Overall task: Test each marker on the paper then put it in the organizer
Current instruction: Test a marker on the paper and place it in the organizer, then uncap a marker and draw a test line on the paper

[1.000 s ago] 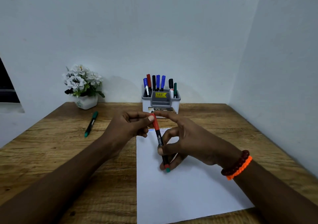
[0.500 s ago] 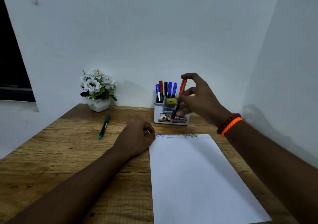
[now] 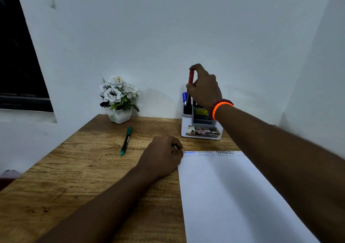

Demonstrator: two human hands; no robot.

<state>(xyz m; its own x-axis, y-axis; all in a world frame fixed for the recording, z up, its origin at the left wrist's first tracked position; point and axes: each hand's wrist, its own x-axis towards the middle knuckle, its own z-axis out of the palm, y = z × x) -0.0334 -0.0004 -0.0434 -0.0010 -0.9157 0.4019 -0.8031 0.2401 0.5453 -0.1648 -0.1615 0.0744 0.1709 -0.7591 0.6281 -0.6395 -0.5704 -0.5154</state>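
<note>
My right hand [image 3: 204, 87] pinches the red marker [image 3: 190, 78] by its cap, upright above the white organizer [image 3: 201, 130] at the back of the desk. The marker's lower end is among the markers standing in the organizer's left compartment, beside a blue marker [image 3: 184, 98]. My left hand [image 3: 162, 155] rests on the desk with loosely curled fingers, touching the top left corner of the white paper [image 3: 233, 196]. Zigzag test marks run along the paper's top edge. A green marker [image 3: 126, 141] lies on the desk to the left.
A white pot of artificial flowers [image 3: 118, 100] stands at the back left of the wooden desk [image 3: 74, 177]. White walls close the desk in behind and on the right. A dark window is at the far left.
My right hand carried the capped red marker from over the paper up to the organizer and lowered its end into the left compartment. My left hand let go of it and settled at the paper's corner.
</note>
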